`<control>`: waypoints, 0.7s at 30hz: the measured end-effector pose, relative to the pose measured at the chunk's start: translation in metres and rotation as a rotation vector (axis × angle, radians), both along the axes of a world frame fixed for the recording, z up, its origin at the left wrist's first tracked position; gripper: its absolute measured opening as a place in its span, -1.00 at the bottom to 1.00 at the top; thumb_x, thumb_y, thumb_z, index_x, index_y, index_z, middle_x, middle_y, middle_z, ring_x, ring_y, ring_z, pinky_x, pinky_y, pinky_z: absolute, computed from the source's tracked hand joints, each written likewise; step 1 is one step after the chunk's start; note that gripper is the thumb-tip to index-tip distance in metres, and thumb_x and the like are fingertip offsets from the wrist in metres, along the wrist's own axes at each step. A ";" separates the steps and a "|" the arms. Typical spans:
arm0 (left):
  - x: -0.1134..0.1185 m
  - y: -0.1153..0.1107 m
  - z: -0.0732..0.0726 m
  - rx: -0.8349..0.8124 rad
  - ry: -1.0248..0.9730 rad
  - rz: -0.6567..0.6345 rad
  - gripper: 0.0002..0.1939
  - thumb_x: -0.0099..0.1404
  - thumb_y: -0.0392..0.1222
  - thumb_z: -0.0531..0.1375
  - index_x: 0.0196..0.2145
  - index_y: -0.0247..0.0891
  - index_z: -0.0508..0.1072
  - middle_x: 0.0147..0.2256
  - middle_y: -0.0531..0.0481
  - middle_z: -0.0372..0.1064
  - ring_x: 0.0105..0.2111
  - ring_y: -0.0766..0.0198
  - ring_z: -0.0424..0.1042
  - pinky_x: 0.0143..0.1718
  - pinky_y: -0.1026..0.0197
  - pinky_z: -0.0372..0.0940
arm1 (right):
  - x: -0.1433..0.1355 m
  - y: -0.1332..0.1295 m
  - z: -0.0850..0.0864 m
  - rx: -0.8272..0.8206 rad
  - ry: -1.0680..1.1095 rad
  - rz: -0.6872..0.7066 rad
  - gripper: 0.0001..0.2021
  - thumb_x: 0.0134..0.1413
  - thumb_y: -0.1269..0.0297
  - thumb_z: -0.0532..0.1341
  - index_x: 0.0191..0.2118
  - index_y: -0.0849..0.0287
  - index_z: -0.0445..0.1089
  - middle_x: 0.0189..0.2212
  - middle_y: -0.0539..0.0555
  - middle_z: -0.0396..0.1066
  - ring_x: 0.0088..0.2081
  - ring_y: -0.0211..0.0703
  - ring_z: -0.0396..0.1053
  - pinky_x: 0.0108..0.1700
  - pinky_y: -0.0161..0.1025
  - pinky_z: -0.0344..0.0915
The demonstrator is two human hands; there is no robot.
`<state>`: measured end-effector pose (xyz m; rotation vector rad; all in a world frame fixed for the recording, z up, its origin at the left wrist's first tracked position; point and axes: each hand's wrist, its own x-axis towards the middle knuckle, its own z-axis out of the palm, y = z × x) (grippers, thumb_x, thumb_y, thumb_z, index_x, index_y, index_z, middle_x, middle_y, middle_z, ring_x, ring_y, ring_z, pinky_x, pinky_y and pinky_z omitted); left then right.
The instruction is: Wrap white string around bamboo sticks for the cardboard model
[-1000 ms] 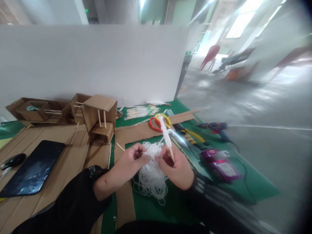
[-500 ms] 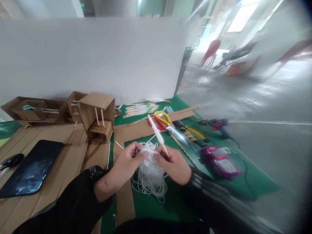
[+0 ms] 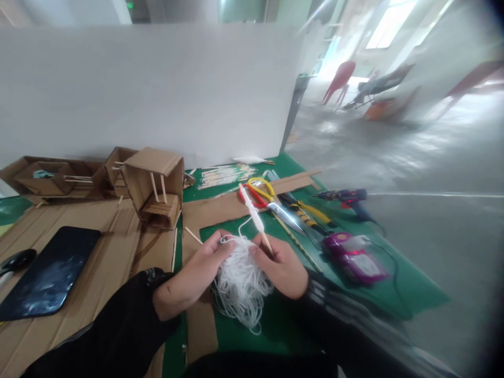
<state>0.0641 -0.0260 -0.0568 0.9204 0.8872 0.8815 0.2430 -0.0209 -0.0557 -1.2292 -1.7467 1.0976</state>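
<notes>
Pinching the white string [image 3: 242, 283] near the far left edge of its heap, the left hand [image 3: 205, 265] has its thumb close against the forefinger. The right hand [image 3: 285, 265] curls its fingers round the bare wooden end of the wound stick [image 3: 254, 216], its thumb near the right side of the heap; whether those fingertips also grip a strand, I cannot tell. The string sits between both hands, its loops spilling to the near side over the green table cover [image 3: 240, 341]. The stick tilts toward the far left, its tip by the red handle of the scissors [image 3: 283, 216], and one slack strand curves from the wrapped part to the heap.

The step in hand looks like parting loops, and a light touch should serve best: follow that slack strand into the heap and lift crossing loops off it singly. A hard tug would likely draw the tangle into a knot. Holding the stick by its bare end seems right, since the windings stay unsqueezed. Loops straying right could catch on the scissors, so bunching them on the near side seems wise.
</notes>
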 end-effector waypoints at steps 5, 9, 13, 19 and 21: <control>-0.008 0.005 0.008 0.244 0.326 -0.076 -0.71 0.21 -0.04 0.23 -0.25 -0.18 0.20 -0.39 0.12 0.23 -0.48 0.39 0.26 -0.45 0.33 0.20 | 0.001 0.001 -0.002 -0.013 -0.014 -0.013 -0.78 0.14 0.22 0.09 -0.49 0.16 0.19 -0.65 -0.11 0.11 -0.59 -0.32 0.05 -0.53 -0.34 0.02; -0.014 0.004 0.003 0.681 0.755 0.128 -0.76 0.20 -0.16 0.21 -0.19 -0.18 0.25 -0.27 0.00 0.30 -0.29 0.21 0.34 -0.24 0.15 0.27 | 0.002 0.001 -0.003 -0.015 0.005 -0.013 -0.77 0.15 0.20 0.08 -0.50 0.16 0.18 -0.65 -0.12 0.07 -0.59 -0.33 0.02 -0.54 -0.34 0.01; -0.014 -0.002 -0.002 1.203 1.052 0.321 -0.89 0.17 -0.19 0.24 -0.32 -0.17 0.39 -0.07 -0.11 0.31 -0.04 0.03 0.28 0.01 -0.03 0.12 | 0.002 0.001 -0.002 -0.003 0.026 -0.006 -0.73 0.15 0.17 0.08 -0.52 0.16 0.15 -0.65 -0.13 0.03 -0.58 -0.33 -0.02 -0.52 -0.33 0.00; -0.009 -0.002 0.001 1.230 1.063 0.152 -0.83 0.20 -0.21 0.20 -0.22 -0.11 0.49 0.00 -0.07 0.37 0.05 -0.01 0.22 0.08 -0.02 0.08 | -0.003 -0.001 -0.001 -0.050 0.040 0.033 -0.72 0.15 0.13 0.08 -0.51 0.15 0.14 -0.65 -0.13 0.01 -0.58 -0.33 -0.03 -0.52 -0.33 -0.01; -0.009 -0.001 0.002 1.201 1.013 0.130 -0.87 0.20 -0.24 0.19 -0.27 -0.11 0.49 -0.02 -0.04 0.40 0.07 0.01 0.22 0.10 -0.01 0.07 | -0.004 -0.001 -0.001 -0.061 0.044 0.035 -0.72 0.14 0.12 0.09 -0.51 0.15 0.13 -0.65 -0.13 0.00 -0.58 -0.33 -0.03 -0.53 -0.33 -0.01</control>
